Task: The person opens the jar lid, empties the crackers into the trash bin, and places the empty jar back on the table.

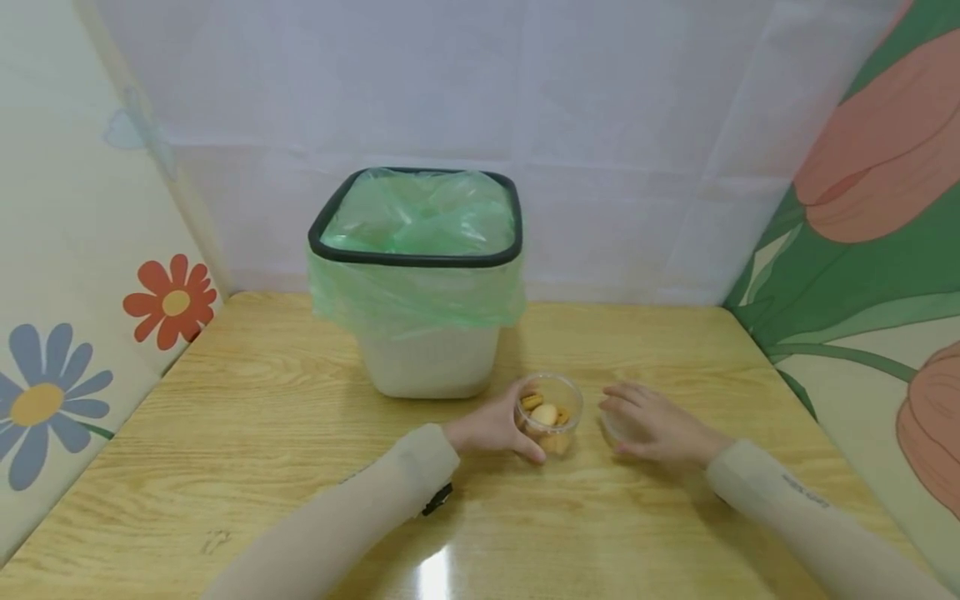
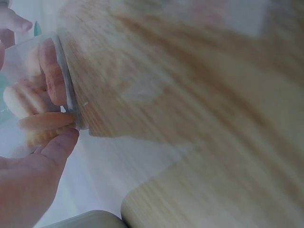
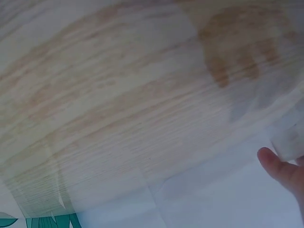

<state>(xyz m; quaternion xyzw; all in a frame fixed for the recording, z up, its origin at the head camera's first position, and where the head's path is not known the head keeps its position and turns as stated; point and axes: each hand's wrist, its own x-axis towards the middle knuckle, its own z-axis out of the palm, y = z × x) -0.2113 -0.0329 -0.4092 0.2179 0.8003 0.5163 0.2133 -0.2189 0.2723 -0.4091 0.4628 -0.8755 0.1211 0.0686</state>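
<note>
Cup between two hands, held by the left, apart from the right

The clear cup sits over the desk, in front of the bin and off to its right. The left hand is the nearer one: its fingers are curled round the cup's left side, thumb on the side toward the person. The biscuits inside show through the wall.

The relation that counts is the short gap on the cup's other side. From the right hand, the cup lies to the left, near but not touching; a strip of desk shows between. The right fingers are bent and close on a pale object, perhaps a clear lid, though the blur and the hand itself hide too much to be sure.

The cup is squat and round, so no long axis stands out; its round rim faces up, and any movement across that gap runs side to side.
</note>
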